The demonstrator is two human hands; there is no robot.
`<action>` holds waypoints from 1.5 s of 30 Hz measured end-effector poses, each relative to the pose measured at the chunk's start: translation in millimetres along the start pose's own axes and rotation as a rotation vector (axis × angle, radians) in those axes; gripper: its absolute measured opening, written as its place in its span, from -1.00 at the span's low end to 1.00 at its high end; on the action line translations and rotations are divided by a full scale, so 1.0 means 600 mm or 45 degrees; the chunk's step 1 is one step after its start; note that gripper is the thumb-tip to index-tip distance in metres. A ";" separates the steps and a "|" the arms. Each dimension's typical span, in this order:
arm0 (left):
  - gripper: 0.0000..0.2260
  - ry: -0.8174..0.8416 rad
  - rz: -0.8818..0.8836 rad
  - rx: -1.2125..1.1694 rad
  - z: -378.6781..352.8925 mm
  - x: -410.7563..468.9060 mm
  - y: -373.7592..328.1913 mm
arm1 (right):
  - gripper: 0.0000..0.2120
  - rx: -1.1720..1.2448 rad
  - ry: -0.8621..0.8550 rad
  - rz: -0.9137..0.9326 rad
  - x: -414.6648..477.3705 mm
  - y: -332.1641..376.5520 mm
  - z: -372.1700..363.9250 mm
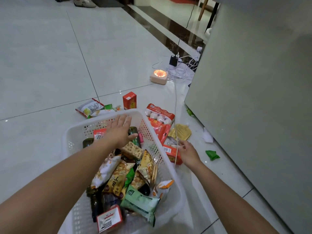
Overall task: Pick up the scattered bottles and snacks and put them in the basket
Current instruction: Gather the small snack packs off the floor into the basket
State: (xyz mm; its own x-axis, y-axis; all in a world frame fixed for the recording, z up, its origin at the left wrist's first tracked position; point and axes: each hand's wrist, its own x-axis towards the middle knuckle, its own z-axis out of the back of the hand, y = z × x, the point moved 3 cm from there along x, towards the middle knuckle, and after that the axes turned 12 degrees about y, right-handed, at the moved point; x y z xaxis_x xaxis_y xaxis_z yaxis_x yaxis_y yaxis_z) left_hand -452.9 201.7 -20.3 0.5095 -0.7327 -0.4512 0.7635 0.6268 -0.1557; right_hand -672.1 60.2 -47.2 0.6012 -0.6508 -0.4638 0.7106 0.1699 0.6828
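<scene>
A white plastic basket (170, 176) stands on the tiled floor, filled with several snack packets and dark green bottles (95, 201). My left hand (119, 130) hovers over its far end, fingers straight and spread, holding nothing. My right hand (188, 153) reaches down just right of the basket, fingers on a red box (170, 152) lying there; the grip is hidden. Beyond it lie a red bag of white round snacks (159, 114), a gold pouch (181, 132), a red carton (129, 100) and several packets (91, 108).
A grey cabinet (253, 98) rises on the right, with a green packet (212, 155) and white paper scrap (207, 136) at its foot. A thin white cable (176, 105) hangs past my right hand. A glowing pink device (159, 76) and tangled cords lie farther back.
</scene>
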 end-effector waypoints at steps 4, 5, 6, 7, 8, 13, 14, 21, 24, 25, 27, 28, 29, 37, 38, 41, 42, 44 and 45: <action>-0.28 -0.054 -0.003 -0.089 0.040 0.013 0.016 | -0.63 0.001 0.090 0.003 0.029 0.072 0.029; -0.27 -0.029 -0.003 -0.122 0.039 0.019 0.015 | -0.64 -0.008 0.110 0.000 0.033 0.082 0.032; -0.27 -0.008 0.002 -0.155 0.035 0.027 0.011 | -0.64 -0.011 0.134 -0.002 0.039 0.086 0.034; -0.27 0.011 0.001 -0.182 0.030 0.036 0.003 | -0.65 -0.009 0.163 -0.002 0.044 0.086 0.036; -0.27 0.028 -0.015 -0.206 0.024 0.047 -0.010 | -0.66 0.011 0.190 -0.007 0.051 0.081 0.036; -0.26 0.041 -0.171 -0.246 -0.034 0.107 -0.116 | -0.64 0.268 0.218 -0.129 0.107 0.018 0.024; -0.25 0.058 -0.202 -0.214 -0.047 0.117 -0.134 | -0.63 0.304 0.222 -0.156 0.118 0.007 0.016; -0.23 0.007 -0.163 0.090 -0.073 0.153 -0.165 | -0.59 0.391 0.318 -0.165 0.189 -0.020 -0.045; -0.23 0.020 -0.145 0.164 -0.064 0.169 -0.166 | -0.62 0.395 0.298 -0.215 0.214 -0.026 -0.061; -0.22 0.042 -0.137 0.178 -0.064 0.174 -0.169 | -0.62 0.363 0.260 -0.226 0.219 -0.030 -0.062; -0.23 0.083 -0.119 0.209 -0.067 0.181 -0.175 | -0.62 0.220 0.139 -0.285 0.223 -0.046 -0.053; -0.24 0.099 -0.109 0.224 -0.069 0.182 -0.177 | -0.65 0.132 0.085 -0.322 0.221 -0.056 -0.044; -0.25 0.113 -0.099 0.238 -0.071 0.182 -0.180 | -0.68 0.068 0.054 -0.334 0.217 -0.068 -0.035; -0.35 0.161 -0.300 0.455 -0.079 0.175 -0.209 | -0.59 -0.110 0.182 -0.237 0.185 -0.145 0.005; -0.34 0.196 -0.378 0.482 -0.083 0.173 -0.217 | -0.63 -0.090 0.153 -0.219 0.183 -0.149 0.008; -0.31 0.391 -0.443 0.543 -0.096 0.171 -0.236 | -0.66 -0.012 0.126 -0.201 0.180 -0.158 0.012; -0.31 0.454 -0.432 0.560 -0.101 0.171 -0.241 | -0.65 0.000 0.129 -0.193 0.179 -0.159 0.012; -0.37 0.532 -0.434 0.598 -0.113 0.171 -0.252 | -0.62 -0.008 0.129 -0.175 0.177 -0.159 0.011; -0.43 0.543 -0.445 0.625 -0.120 0.170 -0.257 | -0.61 -0.011 0.127 -0.170 0.178 -0.161 0.010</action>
State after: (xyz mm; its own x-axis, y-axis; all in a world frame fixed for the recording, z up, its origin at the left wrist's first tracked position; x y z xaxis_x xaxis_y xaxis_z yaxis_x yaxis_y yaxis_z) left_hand -547.5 49.3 -105.3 0.0819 -0.6382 -0.7655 0.9937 0.1117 0.0132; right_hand -678.7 -30.0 -159.1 0.5341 -0.5916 -0.6039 0.7895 0.0934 0.6066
